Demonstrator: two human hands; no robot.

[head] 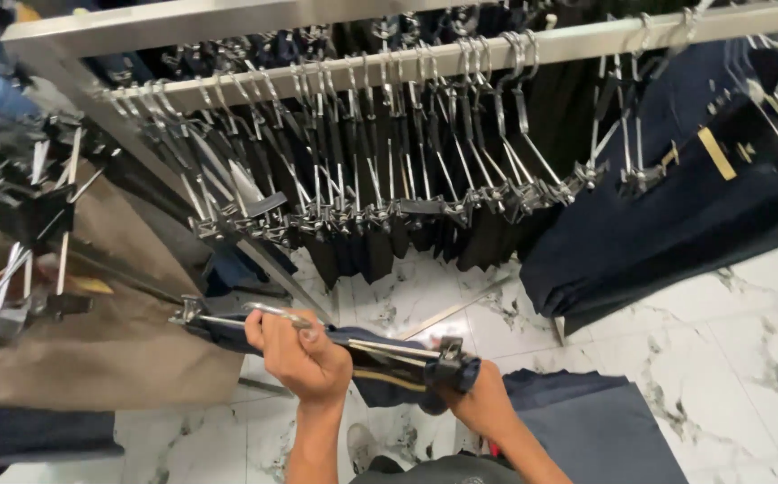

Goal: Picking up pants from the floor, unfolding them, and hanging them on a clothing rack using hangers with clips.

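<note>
I hold a metal clip hanger [380, 348] with dark navy trousers [389, 376] clamped in it, level in front of me. My left hand [299, 354] grips the hanger near its middle, by the hook. My right hand [479, 399] is closed around the hanger's right clip and the bunched fabric there. The trousers hang down between my arms, toward the floor. Above and ahead runs a steel rail [461, 58] packed with several identical clip hangers carrying dark trousers [389, 224].
Navy garments [676, 215] hang on the rail at right. Brown trousers [111, 341] on hangers crowd the left side. A white marble-pattern floor [730, 350] lies below. A slanted steel frame bar [93, 99] runs down the left. My shoe [362, 444] shows beneath.
</note>
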